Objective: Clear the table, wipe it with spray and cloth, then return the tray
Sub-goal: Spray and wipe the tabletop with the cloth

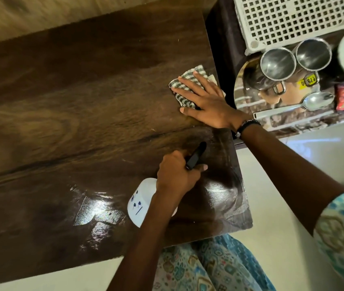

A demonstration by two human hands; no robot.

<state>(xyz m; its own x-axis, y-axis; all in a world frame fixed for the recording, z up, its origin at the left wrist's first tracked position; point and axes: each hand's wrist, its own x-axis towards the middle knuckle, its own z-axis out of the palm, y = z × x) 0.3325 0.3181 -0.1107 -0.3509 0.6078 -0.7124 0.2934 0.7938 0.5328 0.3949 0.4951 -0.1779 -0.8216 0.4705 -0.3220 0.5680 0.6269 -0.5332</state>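
Table (72, 106) lies bare and dark under both hands; the checked cloth (184, 89) is pinned beneath the flat, spread right hand (207, 103), close to the far-right edge. Nearer the body, the left hand (177, 177) is curled round a white spray bottle (140, 203), its black nozzle (195, 156) poking out past the knuckles. Just beyond the right hand's fingertips — on a neighbouring surface — sits the shiny tray (251, 97) with steel cups (278, 64). A wide sweep could likely carry the cloth off that edge. The bottle's label is hard to read.
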